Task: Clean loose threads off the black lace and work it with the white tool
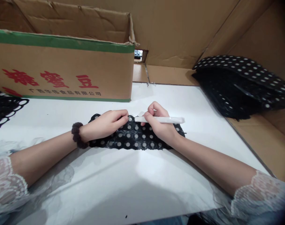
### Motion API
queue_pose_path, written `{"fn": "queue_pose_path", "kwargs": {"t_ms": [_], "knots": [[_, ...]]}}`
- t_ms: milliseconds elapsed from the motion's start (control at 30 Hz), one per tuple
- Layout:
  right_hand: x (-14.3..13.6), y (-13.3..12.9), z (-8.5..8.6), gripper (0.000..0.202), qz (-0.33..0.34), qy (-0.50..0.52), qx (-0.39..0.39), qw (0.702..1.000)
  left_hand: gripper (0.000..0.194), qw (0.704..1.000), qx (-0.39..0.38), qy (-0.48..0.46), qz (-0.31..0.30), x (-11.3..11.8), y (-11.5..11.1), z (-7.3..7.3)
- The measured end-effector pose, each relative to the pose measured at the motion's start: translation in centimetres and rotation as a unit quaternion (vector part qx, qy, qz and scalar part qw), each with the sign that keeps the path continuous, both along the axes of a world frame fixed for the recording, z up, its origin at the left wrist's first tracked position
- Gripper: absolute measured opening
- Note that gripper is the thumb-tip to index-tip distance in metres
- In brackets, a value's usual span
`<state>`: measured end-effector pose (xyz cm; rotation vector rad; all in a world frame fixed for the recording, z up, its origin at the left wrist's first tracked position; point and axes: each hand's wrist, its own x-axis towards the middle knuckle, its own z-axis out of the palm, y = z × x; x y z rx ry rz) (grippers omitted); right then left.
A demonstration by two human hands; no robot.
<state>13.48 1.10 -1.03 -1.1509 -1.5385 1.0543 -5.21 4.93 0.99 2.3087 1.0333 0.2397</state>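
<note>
A black sheet of rubbery rings with pale round holes lies flat on the white table, under both hands. My left hand rests on its left part, with thumb and fingers pressed together at the upper edge; whatever they pinch is hidden. My right hand is closed around a white pen-like tool. The tool lies nearly level, its tip pointing left at the sheet's upper edge, close to the left fingertips.
An open cardboard box with red characters stands at the back left. Black perforated sheets are stacked at the right against cardboard. More black ring material lies at the far left. The white table extends toward me.
</note>
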Motion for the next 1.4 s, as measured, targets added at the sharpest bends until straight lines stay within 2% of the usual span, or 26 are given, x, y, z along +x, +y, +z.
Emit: {"fn": "queue_pose_path", "kwargs": {"t_ms": [167, 267, 433, 600, 667, 767, 833, 900, 967, 1100, 1200, 1400], "knots": [[0.0, 0.1, -0.3, 0.015, 0.044, -0.034, -0.001, 0.998, 0.027, 1.000, 0.030, 0.003, 0.002, 0.2, -0.4, -0.2], [-0.3, -0.1, -0.1, 0.014, 0.056, -0.122, 0.034, 0.990, 0.024, 0.995, 0.096, 0.034, -0.005, 0.6, -1.0, -0.4], [-1.3, -0.4, 0.0, 0.014, 0.038, -0.308, 0.121, 0.943, 0.022, 0.979, 0.190, 0.062, -0.024, 1.2, -2.1, -0.7], [-1.6, -0.2, -0.5, 0.012, 0.012, -0.381, 0.198, 0.903, 0.022, 0.976, 0.211, 0.057, -0.023, 1.2, -2.4, -0.7], [-1.3, -0.1, -0.3, 0.012, 0.003, -0.362, 0.201, 0.910, 0.022, 0.971, 0.227, 0.073, -0.014, 1.1, -2.2, -0.6], [-0.5, 0.0, 0.1, 0.012, -0.007, -0.268, 0.142, 0.953, 0.022, 0.967, 0.233, 0.103, 0.003, 0.8, -1.4, -0.8], [0.1, 0.1, 0.2, 0.012, -0.018, -0.174, 0.090, 0.981, 0.023, 0.974, 0.202, 0.106, 0.004, 0.7, -0.9, -1.0], [0.5, 0.4, 0.1, 0.014, -0.013, -0.084, 0.049, 0.995, 0.024, 0.982, 0.163, 0.092, 0.004, 0.5, -0.5, -1.2], [0.7, 0.6, -0.1, 0.015, 0.017, -0.034, 0.017, 0.999, 0.025, 0.990, 0.127, 0.066, 0.004, 0.3, -0.3, -1.3], [0.7, 0.7, -0.4, 0.015, 0.054, -0.029, -0.016, 0.998, 0.029, 0.998, 0.057, 0.026, -0.010, -0.2, 0.0, -1.0], [0.7, 0.5, -0.2, 0.017, 0.055, -0.025, -0.016, 0.998, 0.037, 0.999, 0.028, 0.039, -0.006, -0.5, 0.3, -0.7], [0.7, 0.2, 0.1, 0.018, 0.082, -0.035, 0.008, 0.996, 0.032, 0.998, -0.007, 0.052, -0.031, -0.5, 0.8, -0.4]]}}
